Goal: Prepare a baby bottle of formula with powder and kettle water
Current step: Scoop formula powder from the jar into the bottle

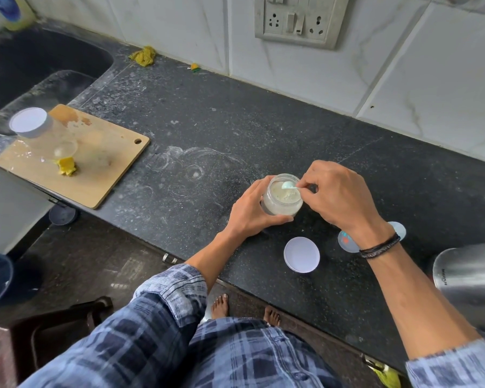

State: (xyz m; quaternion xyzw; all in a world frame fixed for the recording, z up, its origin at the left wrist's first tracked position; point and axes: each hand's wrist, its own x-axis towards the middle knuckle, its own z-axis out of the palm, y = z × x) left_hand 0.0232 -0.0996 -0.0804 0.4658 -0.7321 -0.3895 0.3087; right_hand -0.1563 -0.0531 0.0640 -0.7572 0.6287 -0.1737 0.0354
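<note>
Far left, on the black speckled stone table (207, 130): a pale wooden cutting board (101, 161) with a hole in one corner. On it stands a clear plastic jar with a white lid (32, 124), and just beside the jar's base, a crumpled yellow scrap (65, 166).

Mid-frame, near the table's front edge: left hand (249, 211), grip clamped around a small clear round jar of off-white powder (282, 198). Fingers wrap the jar's left side and thumb the near side; the jar sits lidless, upright or slightly tilted; cannot tell whether its base touches the table.

Over the jar mouth: a small pale blue plastic scoop (287, 185), bowl inside the rim just above the powder, handle running right. Right hand (339, 194) pinches that handle, grip closed on it between thumb and fingertips, hand hovering just right of the jar. Dark cord bracelets circle the right wrist.

Nearer the front edge, below the jar: a round white lid (301, 254) lying flat. Right of it, partly hidden behind the right wrist, a translucent round bluish object with red and blue markings (346, 242).

Far right edge: a brushed steel kettle (471, 284), cropped by the frame.
</note>
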